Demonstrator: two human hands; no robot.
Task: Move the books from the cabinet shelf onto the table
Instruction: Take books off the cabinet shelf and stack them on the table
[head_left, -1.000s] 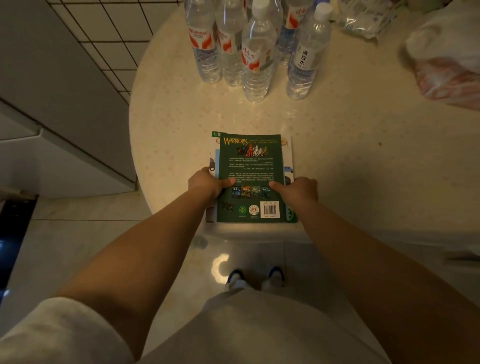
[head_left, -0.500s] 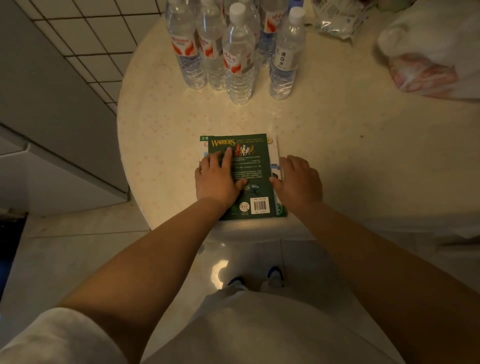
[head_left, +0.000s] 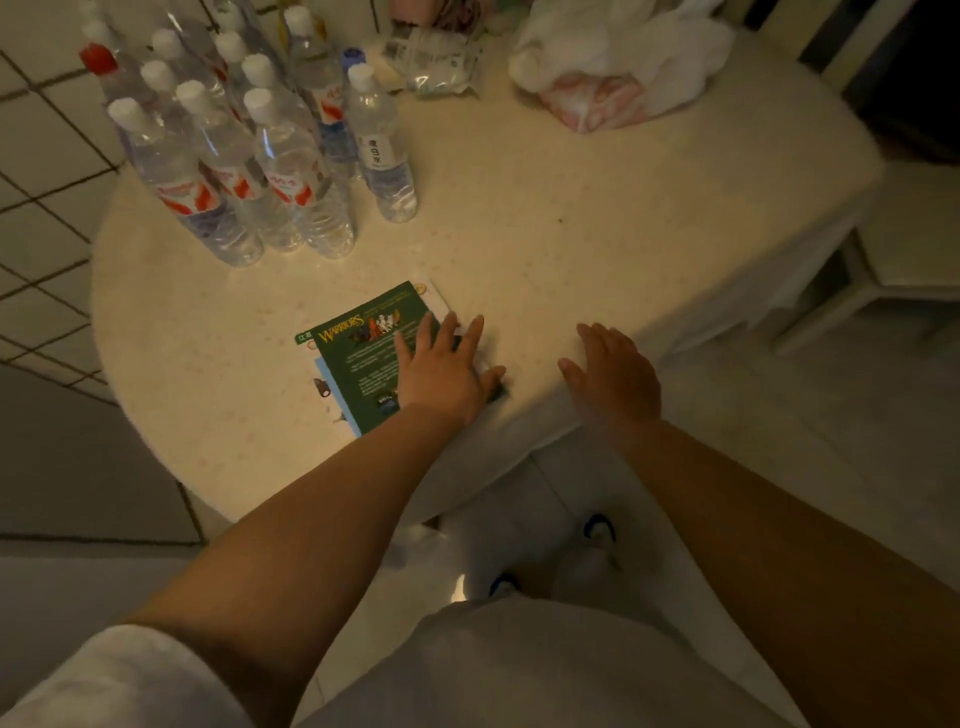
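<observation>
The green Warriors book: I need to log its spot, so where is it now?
In the head view the green Warriors book lies flat atop other books near the table's front edge, under the left hand, the water bottles behind it.

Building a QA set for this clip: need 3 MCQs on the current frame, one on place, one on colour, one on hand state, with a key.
1. Where does the top book lie?
A. near the table's front edge
B. among the water bottles
C. on the floor

2. What colour is the top book's cover?
A. red
B. green
C. black

3. What is the right hand doing?
A. gripping a bottle
B. pinching the book
C. open, holding nothing

Key:
1 A, it sits by the near rim, apart from the bottles.
2 B, the cover is green with yellow lettering.
3 C, its fingers are spread beside the book; the left hand lies over the book.
</observation>
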